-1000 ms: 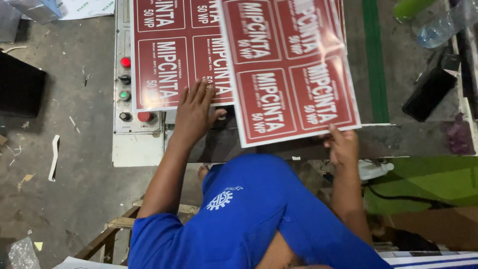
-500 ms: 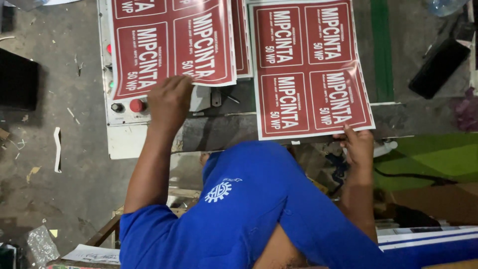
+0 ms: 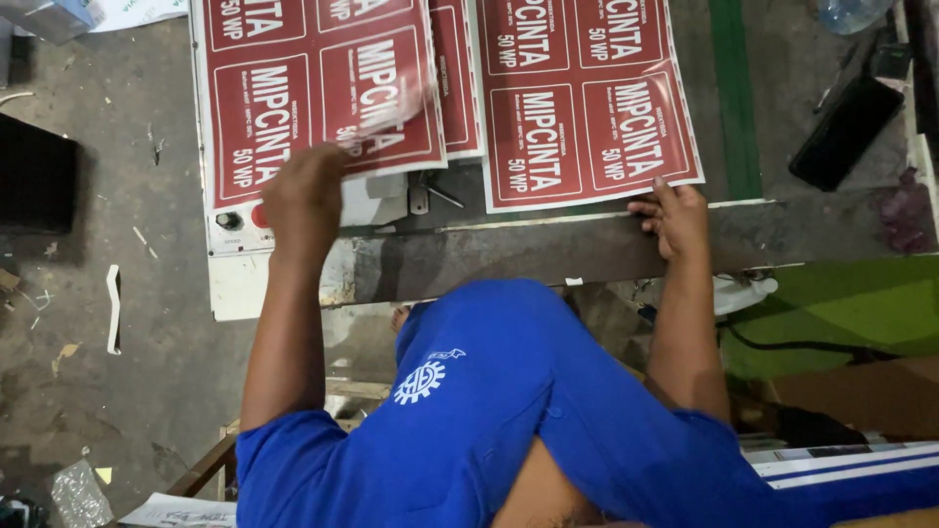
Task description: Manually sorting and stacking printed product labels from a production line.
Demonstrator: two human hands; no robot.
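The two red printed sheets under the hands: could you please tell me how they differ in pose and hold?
The left red printed sheet lies over the white control box, its corner blurred above the left hand; the right red printed sheet lies flat and sharp, with the right hand at its bottom edge. The left sheet overlaps another sheet; the right one does not. Both show red panels with white lettering.

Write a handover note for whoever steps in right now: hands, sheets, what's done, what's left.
Left hand: blurred, on the lower edge of the left red printed sheet with white lettering; grip unclear.
Right hand: fingertips on the bottom edge of the right red printed sheet.
Both sheets lie flat, side by side, over the white machine top and the grey metal bar; the left one covers part of another red sheet.
Done: two sheets laid apart.
Left: lining up both sheets, probably.
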